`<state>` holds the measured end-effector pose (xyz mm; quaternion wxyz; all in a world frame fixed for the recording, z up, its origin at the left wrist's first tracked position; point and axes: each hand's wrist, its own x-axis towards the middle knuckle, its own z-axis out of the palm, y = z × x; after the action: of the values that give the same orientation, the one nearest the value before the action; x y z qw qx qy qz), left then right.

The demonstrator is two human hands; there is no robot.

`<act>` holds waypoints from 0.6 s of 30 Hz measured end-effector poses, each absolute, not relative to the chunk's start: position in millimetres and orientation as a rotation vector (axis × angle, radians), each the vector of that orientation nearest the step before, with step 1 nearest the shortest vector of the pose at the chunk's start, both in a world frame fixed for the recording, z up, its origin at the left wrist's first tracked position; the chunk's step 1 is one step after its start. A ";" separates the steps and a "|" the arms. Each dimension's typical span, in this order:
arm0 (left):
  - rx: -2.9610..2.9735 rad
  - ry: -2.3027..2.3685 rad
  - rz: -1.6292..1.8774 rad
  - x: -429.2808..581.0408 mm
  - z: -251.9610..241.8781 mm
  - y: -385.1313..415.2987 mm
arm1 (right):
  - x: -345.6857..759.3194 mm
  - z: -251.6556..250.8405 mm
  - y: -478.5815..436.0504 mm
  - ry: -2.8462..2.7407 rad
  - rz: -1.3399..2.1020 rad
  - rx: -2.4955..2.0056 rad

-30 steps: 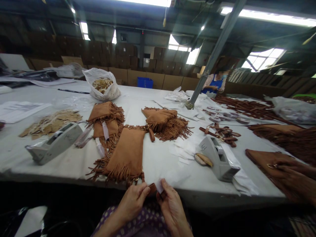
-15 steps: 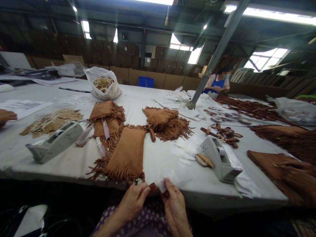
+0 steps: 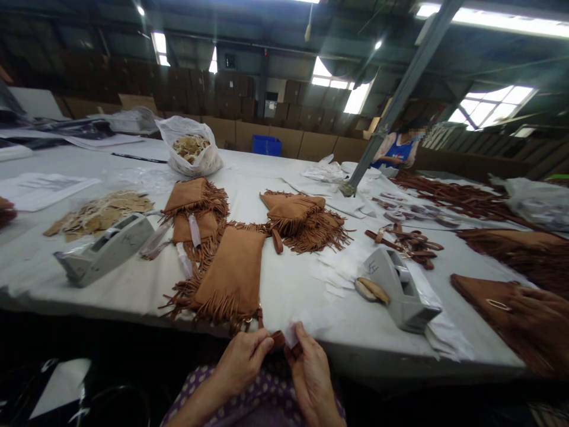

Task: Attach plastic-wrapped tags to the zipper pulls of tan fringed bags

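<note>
At the table's front edge my left hand (image 3: 243, 360) is closed, pinching a brown leather wrist strap (image 3: 277, 340) between thumb and fingers. The strap runs to the lower corner of a tan fringed pouch (image 3: 236, 267) lying on the table. My right hand (image 3: 310, 369) pinches a small white tissue piece (image 3: 290, 337) right beside the strap; its fingertips also seem to meet the strap's end. Loose white tissue sheets (image 3: 331, 270) lie farther up. Behind the pouch are more fringed pouches, one pile (image 3: 195, 198) at left and another (image 3: 302, 216) at right.
Grey tape dispensers stand left (image 3: 106, 249) and right (image 3: 402, 290). Brown straps (image 3: 406, 244) lie beyond the right one. A co-worker's hand (image 3: 540, 311) is on a brown fringed bag (image 3: 480, 296). A white plastic bag (image 3: 166, 145) and a metal post (image 3: 391, 112) stand farther back.
My right hand has brought the tissue slightly closer to the strap, and brown strap now shows by its fingers. The view has shifted a little. At the left edge, another person's hand has drawn back.
</note>
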<state>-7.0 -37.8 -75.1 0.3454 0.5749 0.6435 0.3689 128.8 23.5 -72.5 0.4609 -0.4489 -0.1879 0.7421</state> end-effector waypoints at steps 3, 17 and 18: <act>1.500 1.659 0.959 -6.6 -74.1 -37.0 | 126.0 -71.5 19.5 -0.485 1.855 -1.086; 1.461 1.402 1.118 -12.1 -59.5 -39.2 | 128.6 -62.4 6.7 -1.326 1.602 -1.130; 1.498 1.383 1.116 -13.4 -56.4 -39.5 | 128.6 -57.7 5.1 -1.386 1.570 -1.133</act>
<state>-13.4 -39.5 -56.4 0.3976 0.5914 0.5460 0.4405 128.6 5.1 -57.7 0.3711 -0.4420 -0.5403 0.6123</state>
